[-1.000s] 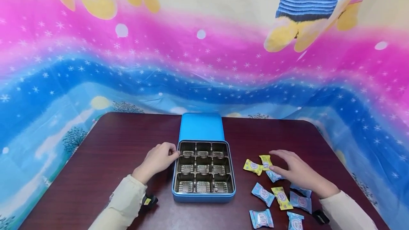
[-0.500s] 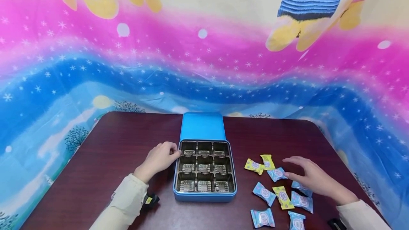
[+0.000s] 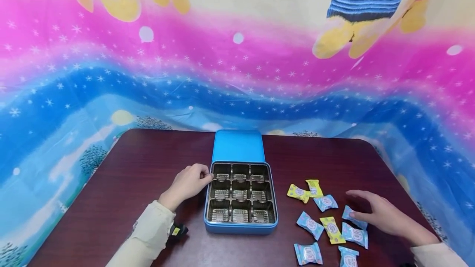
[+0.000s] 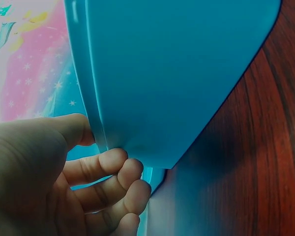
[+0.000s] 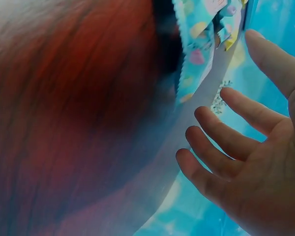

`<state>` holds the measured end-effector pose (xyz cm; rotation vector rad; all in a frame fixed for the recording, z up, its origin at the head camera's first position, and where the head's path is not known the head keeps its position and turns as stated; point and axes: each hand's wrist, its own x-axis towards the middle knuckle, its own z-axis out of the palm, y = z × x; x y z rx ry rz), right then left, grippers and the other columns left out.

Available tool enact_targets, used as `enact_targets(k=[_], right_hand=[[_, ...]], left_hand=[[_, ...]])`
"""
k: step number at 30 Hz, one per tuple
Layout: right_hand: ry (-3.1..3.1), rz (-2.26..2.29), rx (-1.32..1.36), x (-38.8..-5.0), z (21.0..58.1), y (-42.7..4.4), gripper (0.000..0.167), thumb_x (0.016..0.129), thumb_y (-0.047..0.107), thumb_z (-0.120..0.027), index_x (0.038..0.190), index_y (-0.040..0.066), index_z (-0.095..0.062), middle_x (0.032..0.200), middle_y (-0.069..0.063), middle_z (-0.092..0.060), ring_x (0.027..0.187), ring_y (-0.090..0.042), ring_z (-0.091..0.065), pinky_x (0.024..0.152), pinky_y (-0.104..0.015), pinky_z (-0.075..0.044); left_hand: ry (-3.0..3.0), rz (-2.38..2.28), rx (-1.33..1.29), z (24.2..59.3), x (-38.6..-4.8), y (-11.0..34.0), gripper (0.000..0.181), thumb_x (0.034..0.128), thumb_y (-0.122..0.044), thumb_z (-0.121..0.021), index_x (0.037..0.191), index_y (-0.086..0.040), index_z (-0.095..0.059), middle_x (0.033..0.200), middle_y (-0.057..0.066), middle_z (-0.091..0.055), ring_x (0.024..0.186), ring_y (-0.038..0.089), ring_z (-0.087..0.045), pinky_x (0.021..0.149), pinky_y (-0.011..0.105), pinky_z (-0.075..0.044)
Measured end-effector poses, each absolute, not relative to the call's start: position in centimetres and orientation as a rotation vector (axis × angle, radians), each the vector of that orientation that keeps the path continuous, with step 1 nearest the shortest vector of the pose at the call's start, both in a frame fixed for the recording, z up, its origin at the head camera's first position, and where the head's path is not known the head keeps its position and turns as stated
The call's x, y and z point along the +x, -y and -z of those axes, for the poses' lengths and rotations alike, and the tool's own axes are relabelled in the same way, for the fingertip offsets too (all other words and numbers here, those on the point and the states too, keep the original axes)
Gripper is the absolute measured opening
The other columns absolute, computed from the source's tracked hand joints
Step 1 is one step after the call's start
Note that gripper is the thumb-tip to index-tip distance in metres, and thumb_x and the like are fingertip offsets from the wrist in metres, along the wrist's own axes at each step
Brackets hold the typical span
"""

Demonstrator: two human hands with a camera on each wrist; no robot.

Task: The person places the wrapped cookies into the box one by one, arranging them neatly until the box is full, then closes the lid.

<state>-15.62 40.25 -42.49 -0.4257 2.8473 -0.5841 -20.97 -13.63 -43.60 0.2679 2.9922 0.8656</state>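
A blue tin stands mid-table, its lid folded back and its dark nine-part tray holding nothing. My left hand holds the tin's left rim; in the left wrist view, the thumb lies at the rim and curled fingertips meet the blue side wall. Over at the right, my right hand spreads its fingers, the thumb at a blue-wrapped candy. The right wrist view shows those fingers apart and gripping nothing, with candy wrappers beyond.
Several other blue candies and yellow candies lie loose between tin and right hand. The dark wood table ends at a printed cloth backdrop. A black strap piece sits under the left sleeve.
My right hand has moved right and down, from the yellow candies past one blue candy to another. My left hand has stayed on the tin. The head view has shifted slightly.
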Motion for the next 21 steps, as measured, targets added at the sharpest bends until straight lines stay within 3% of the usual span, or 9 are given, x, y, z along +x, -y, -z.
enact_targets(k=[7, 21], right_hand=[[-2.783, 0.559, -0.435, -15.7, 42.8, -41.5, 0.063, 0.092, 0.044, -0.069, 0.136, 0.001, -0.057, 0.133, -0.019, -0.064, 0.117, -0.036, -0.063, 0.079, -0.024, -0.054], [-2.737, 0.595, -0.446, -15.9, 43.0, -42.3, 0.059, 0.090, 0.035, -0.074, 0.134, -0.001, -0.058, 0.131, -0.023, -0.063, 0.109, -0.030, -0.067, 0.077, -0.024, -0.054]], left_hand=[[-2.991, -0.861, 0.263, 43.6, -21.0, 13.6, 0.033, 0.0933, -0.031, -0.066, 0.065, -0.020, -0.052, 0.058, -0.006, -0.045, 0.055, 0.013, -0.043, 0.055, 0.030, -0.033], [-2.977, -0.883, 0.245, 43.5, -20.9, 13.6, 0.033, 0.0944, -0.030, -0.065, 0.066, -0.020, -0.053, 0.059, -0.006, -0.046, 0.055, 0.013, -0.043, 0.056, 0.030, -0.033]])
